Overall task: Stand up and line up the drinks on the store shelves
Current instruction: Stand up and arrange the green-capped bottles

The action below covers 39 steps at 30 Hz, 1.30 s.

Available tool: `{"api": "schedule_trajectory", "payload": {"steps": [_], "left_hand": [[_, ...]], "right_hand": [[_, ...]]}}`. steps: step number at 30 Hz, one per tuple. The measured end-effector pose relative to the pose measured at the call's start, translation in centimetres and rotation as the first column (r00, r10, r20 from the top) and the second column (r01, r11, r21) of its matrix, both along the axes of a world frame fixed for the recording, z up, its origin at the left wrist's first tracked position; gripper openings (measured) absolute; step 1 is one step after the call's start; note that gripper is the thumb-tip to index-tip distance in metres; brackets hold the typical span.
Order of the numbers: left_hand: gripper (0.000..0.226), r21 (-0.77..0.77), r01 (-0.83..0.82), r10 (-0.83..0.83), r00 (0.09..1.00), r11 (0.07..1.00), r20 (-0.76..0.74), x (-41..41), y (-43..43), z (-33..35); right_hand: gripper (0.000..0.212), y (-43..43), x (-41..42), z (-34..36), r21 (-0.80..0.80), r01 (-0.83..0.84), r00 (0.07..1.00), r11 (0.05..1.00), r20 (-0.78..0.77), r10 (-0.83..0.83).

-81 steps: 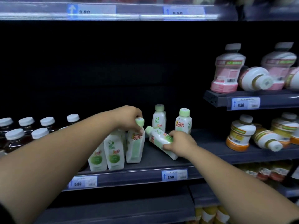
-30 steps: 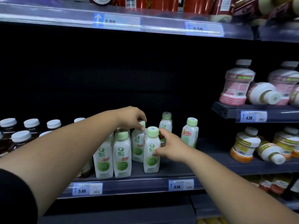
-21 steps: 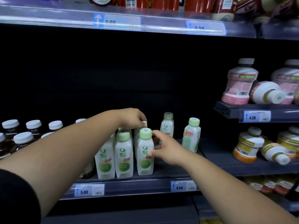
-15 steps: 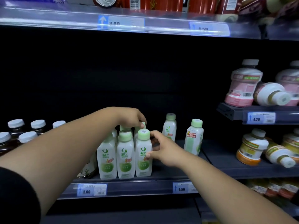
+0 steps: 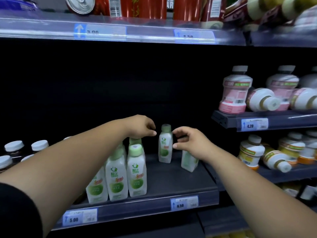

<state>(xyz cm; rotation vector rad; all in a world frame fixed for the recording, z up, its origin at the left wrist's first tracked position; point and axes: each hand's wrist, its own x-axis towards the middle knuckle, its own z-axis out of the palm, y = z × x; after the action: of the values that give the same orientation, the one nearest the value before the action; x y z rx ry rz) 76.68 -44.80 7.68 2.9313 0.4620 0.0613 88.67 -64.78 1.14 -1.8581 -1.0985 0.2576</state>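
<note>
Three green-capped drink bottles stand upright in a row at the shelf front lip, with more behind them and bare shelf to their right, up to a lone upright bottle farther back. Right hand sits just beside that one, thumb and forefinger spread, its wrist hiding the top of another bottle. Left hand hovers curled over a rear cap; whether it grips cannot be made out.

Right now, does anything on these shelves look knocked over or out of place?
Yes. On the 4.20 shelf a white bottle lies on its side beside an upright pink-labelled bottle, and another fallen bottle lies on the shelf below. On the top shelf a red can lies tipped, its lid facing out.
</note>
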Motion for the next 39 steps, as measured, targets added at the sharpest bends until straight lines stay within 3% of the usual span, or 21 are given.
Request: {"api": "schedule_trajectory", "payload": {"steps": [5, 8, 13, 19, 24, 29, 39], "left_hand": [[0.053, 0.036, 0.059, -0.059, 0.998, 0.998, 0.010, 3.5, -1.4, -0.7], [0.060, 0.066, 0.075, -0.073, 0.997, 0.995, -0.023, 5.4, -1.7, -1.2], [0.063, 0.151, 0.086, -0.068, 0.991, 0.985, -0.117, 7.8, -2.1, -1.6], [0.044, 0.208, 0.077, -0.047, 0.988, 0.975, -0.145, 8.7, -1.7, -1.4], [0.048, 0.177, 0.100, -0.067, 0.980, 0.979, -0.188, 7.4, -0.7, -0.7], [0.044, 0.111, 0.098, -0.077, 0.980, 0.989, -0.181, 4.9, -0.5, -0.3], [0.045, 0.069, 0.096, -0.080, 0.975, 0.993, -0.206, 1.8, -0.8, 0.1]], "right_hand": [[0.034, -2.1, 3.2, 1.3, 0.060, 0.192, 0.944, 0.980, 0.263, -0.201], [0.040, -2.5, 4.7, 0.8, 0.035, 0.237, 0.923, 0.971, 0.304, -0.237], [0.042, -2.4, 5.9, -0.1, -0.115, 0.212, 0.964, 0.970, 0.188, -0.189], [0.019, -2.2, 6.3, -0.8, -0.034, 0.227, 0.962, 0.973, 0.161, -0.219], [0.043, -1.6, 6.1, -1.3, -0.129, 0.160, 0.965, 0.979, 0.231, -0.128], [0.021, -0.6, 5.1, -1.0, -0.090, 0.057, 0.991, 0.994, 0.127, -0.046], [0.022, 0.7, 1.6, -0.6, -0.067, -0.188, 0.975, 0.980, -0.136, 0.177]]}}
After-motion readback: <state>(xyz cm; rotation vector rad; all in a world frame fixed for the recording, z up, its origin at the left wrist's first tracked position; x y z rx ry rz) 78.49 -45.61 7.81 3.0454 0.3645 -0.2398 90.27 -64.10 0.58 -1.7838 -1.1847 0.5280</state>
